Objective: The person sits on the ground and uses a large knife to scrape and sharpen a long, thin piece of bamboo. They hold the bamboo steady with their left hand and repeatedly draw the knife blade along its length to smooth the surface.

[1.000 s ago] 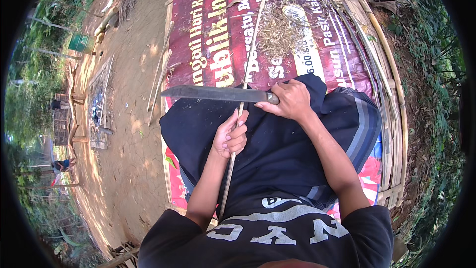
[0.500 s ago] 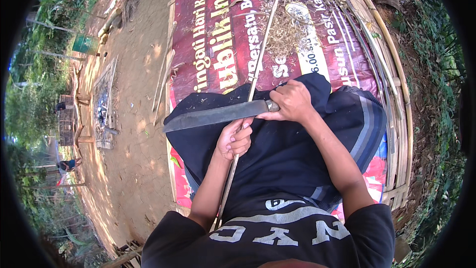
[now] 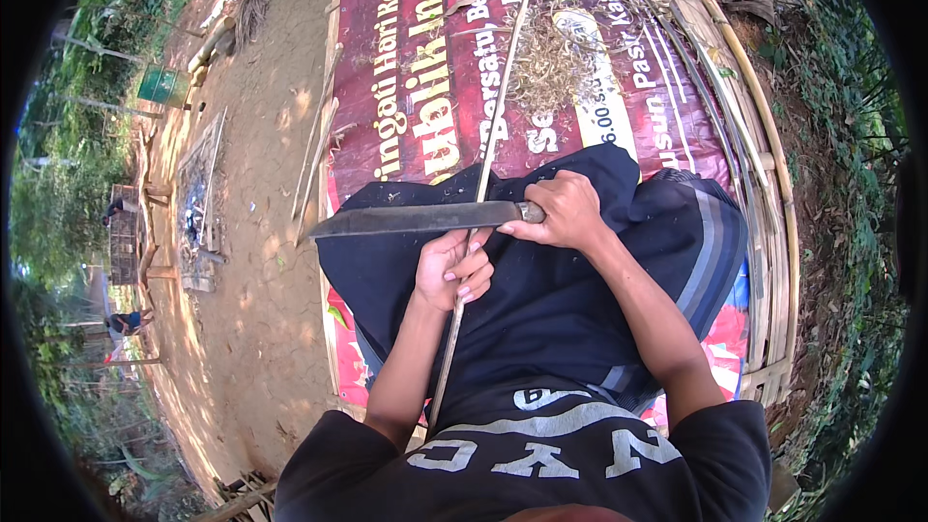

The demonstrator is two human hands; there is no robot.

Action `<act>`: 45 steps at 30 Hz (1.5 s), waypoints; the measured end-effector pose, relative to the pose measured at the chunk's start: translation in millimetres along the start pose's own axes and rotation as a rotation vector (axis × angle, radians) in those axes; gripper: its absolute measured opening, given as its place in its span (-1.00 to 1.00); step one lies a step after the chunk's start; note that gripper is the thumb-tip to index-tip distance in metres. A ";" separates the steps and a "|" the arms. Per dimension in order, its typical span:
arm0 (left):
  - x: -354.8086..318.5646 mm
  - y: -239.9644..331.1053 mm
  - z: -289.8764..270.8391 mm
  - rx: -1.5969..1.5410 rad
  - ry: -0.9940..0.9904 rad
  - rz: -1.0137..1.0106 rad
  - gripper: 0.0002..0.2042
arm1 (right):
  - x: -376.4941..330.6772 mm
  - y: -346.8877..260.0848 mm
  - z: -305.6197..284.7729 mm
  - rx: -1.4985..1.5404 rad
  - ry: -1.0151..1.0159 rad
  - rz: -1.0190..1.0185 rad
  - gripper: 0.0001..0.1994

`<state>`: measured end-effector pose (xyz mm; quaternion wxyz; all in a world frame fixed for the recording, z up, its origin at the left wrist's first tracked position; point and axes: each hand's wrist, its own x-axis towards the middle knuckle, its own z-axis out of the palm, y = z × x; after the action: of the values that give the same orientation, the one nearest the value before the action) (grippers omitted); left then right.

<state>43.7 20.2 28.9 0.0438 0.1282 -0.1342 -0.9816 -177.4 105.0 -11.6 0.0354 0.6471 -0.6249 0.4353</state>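
Note:
My right hand [image 3: 564,211] is closed around the handle of a machete [image 3: 406,221], whose long grey blade points left across my lap. A thin bamboo strip [image 3: 495,126] runs from the far edge of the platform down between my hands toward my body. The blade lies across the strip, just beyond my left fingers. My left hand [image 3: 450,269] wraps round the strip, knuckles and fingertips facing up, close under the blade. Dark cloth [image 3: 541,275] covers my lap beneath both hands.
A red printed banner [image 3: 387,135] covers the bamboo platform [image 3: 779,261]. Curled shavings [image 3: 551,72] lie heaped on it, with more long strips [image 3: 730,116] along the right. Bare earth [image 3: 261,329] spreads left, with a green container [image 3: 164,86] and a distant person [image 3: 128,322].
The machete's blade has levelled, its tip shifting slightly up and left. My right hand has moved a little downward and left, and the strip sits slightly further left. Both grips are kept.

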 end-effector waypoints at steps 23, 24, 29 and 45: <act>5.0 -5.7 18.6 0.060 0.078 -0.137 -0.53 | 11.0 21.1 -23.6 -0.086 -0.076 0.337 -0.35; 7.7 -5.6 15.0 0.070 0.086 -0.143 -0.52 | 9.7 10.9 -18.6 -0.041 -0.106 0.223 -0.37; 0.9 -5.7 16.1 0.353 0.348 -0.100 -0.54 | 2.7 3.2 -4.0 -0.061 -0.130 0.038 -0.40; -9.8 -7.2 12.0 0.307 0.311 -0.105 -0.53 | 12.2 12.2 -9.4 -0.128 -0.109 -0.039 -0.40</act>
<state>49.5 31.4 40.5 -0.0070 0.2899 -0.2667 -0.9191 -194.5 98.4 -4.5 0.0510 0.6783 -0.6397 0.3578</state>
